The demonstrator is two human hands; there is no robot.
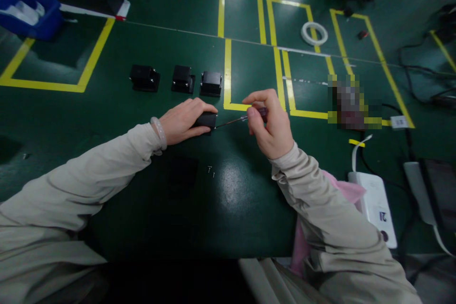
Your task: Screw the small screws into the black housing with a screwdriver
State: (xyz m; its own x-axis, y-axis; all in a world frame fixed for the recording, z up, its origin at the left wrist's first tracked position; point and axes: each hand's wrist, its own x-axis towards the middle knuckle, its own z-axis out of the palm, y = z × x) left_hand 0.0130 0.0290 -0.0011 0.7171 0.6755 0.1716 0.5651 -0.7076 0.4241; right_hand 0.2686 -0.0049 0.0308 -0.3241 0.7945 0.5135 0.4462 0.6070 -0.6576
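Observation:
My left hand (187, 121) is closed around a small black box-shaped part (206, 119), pressing it on the green table. In my right hand (269, 126) is a screwdriver (231, 122), gripped by its dark handle, with its thin shaft pointing left. Its tip meets the near right corner of the black part, where a tiny screw seems to sit. Behind my left hand stand three similar black parts (143, 77) in a row, with shiny screws at their sides. Two small loose screws (210, 169) lie nearer to me, beside a flat black piece (183, 171).
Yellow tape marks rectangles (228, 73) on the table. A roll of white tape (314, 33) lies far right of centre. At the right are a white power strip (374, 204) and cables; a blue bin (30, 9) stands far left. A blurred patch covers something right of my right hand.

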